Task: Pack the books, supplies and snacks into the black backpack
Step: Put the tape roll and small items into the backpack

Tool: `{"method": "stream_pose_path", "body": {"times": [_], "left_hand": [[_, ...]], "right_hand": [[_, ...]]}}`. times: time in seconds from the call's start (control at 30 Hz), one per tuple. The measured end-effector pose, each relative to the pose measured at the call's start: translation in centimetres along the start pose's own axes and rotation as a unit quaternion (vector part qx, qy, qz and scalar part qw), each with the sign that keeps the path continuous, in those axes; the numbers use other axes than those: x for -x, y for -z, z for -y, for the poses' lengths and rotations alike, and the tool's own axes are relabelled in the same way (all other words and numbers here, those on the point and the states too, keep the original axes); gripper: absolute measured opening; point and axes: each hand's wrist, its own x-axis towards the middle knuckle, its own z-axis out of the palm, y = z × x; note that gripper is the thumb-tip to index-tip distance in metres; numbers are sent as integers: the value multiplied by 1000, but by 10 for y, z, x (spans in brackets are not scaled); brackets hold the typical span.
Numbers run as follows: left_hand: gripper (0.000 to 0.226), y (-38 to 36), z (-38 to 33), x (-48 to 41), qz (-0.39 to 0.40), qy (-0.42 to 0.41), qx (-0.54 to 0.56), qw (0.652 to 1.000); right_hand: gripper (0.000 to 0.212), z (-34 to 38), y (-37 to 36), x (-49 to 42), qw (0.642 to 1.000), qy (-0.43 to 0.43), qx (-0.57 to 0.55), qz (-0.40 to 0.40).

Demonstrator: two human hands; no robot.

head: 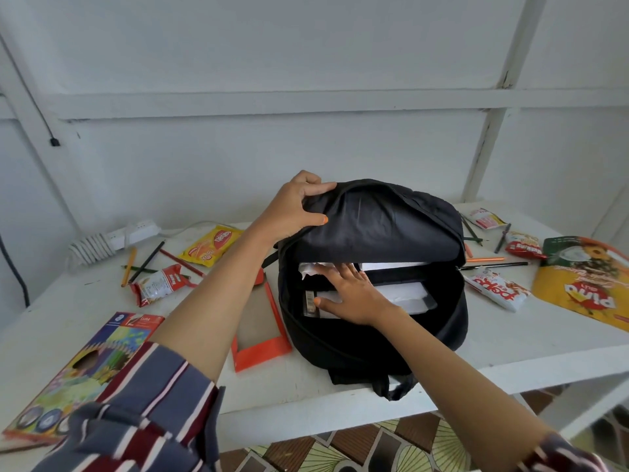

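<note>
While the person's left hand (296, 209) grips the top flap of the black backpack (374, 229), fingers curled over its edge and thumb pressed on the fabric, holding the flap lifted, the right hand (352, 292) reaches into the open main compartment. Its fingers are straight and spread, lying flat on the white books (406, 296) that stand inside the bag; it pinches nothing.

From where I stand, the backpack sits in the middle of the white table (510, 349), its mouth facing the person and a strap hanging over the near edge. Just left of it, against its side, lies an orange cardboard tray (262, 332). Nearer on the left is a coloured pencil box (85, 366), partly under the striped sleeve (153, 403). Farther back on the left lie a red and white snack packet (158, 284), a yellow snack packet (211, 247) and a few loose pencils (146, 258), with a white power strip (132, 233) at the far edge by the wall.

Right of the bag lie more pencils (493, 264), a long red and white biscuit pack (495, 289), a small red packet (524, 247), another small packet (485, 218) farther back, and a large yellow pouch (585, 284) at the right end.
</note>
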Motion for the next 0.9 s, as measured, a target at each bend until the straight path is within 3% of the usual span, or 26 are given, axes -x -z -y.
{"method": "stream_pose_path", "body": {"times": [0.37, 0.9], "left_hand": [[57, 10, 7, -20, -28, -15, -7, 999], [53, 10, 13, -35, -68, -25, -26, 997]], "right_hand": [[70, -1, -8, -10, 998, -37, 38, 41], [74, -10, -9, -16, 997, -18, 57, 40]]}}
